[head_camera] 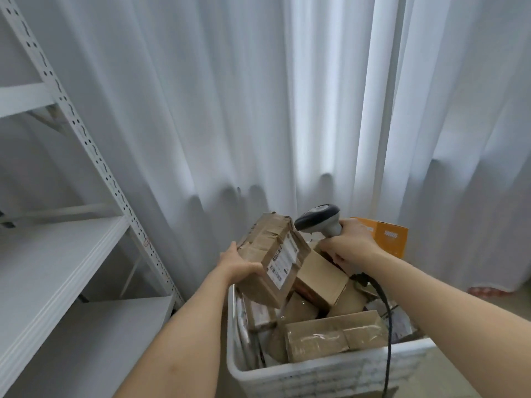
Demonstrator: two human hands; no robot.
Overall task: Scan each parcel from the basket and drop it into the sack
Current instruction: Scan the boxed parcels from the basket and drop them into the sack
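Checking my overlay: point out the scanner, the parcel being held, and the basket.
scanner (317,218): head view, on its grey head.
parcel (274,254): head view, on its taped side above the label.
basket (330,377): head view, on its near white wall.

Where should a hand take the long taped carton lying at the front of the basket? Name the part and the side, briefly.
Grip the long taped carton across its narrow width near the middle, coming from above: it lies flat on top of the pile with its top face exposed, while the basket wall blocks its near side and other parcels crowd behind. Fingers over the far edge, thumb on the near edge.
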